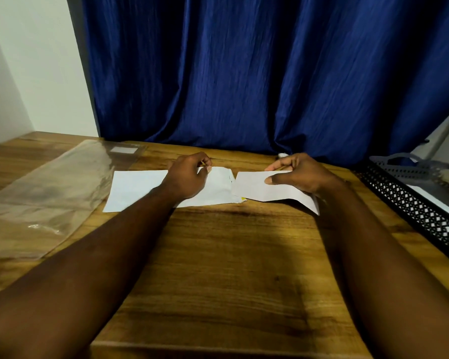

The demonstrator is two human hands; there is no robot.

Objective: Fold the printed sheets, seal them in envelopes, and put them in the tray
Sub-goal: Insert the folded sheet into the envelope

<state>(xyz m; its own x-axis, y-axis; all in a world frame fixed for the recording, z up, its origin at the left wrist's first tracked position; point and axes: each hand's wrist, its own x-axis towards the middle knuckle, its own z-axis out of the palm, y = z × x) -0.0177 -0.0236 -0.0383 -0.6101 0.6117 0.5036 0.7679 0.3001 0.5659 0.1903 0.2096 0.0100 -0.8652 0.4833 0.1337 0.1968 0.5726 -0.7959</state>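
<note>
The wooden table (pixel 226 255) carries everything, and a blue curtain (pixel 244 73) hangs behind its far edge. A clear plastic sleeve (pixel 49 193) lies flat toward the far left corner. The black mesh tray (pixel 405 203) stands along the right edge, with something white already inside it.

The white envelope (pixel 138 187) lies near the middle of the far edge, its long axis parallel to that edge. Its right end appears to be the open one. The folded sheet (pixel 257 187) is just to the right of it, on the same line, with its left edge touching the envelope's mouth.

The left hand (pixel 189 177) rests on the right part of the envelope, and its curled fingers pinch the far edge there. The right hand (pixel 298 174) grasps the sheet, thumb on top and fingers behind.

The coming move is probably a straight push to the left, along the envelope's long axis. The right hand would do it while the left keeps the mouth open.
</note>
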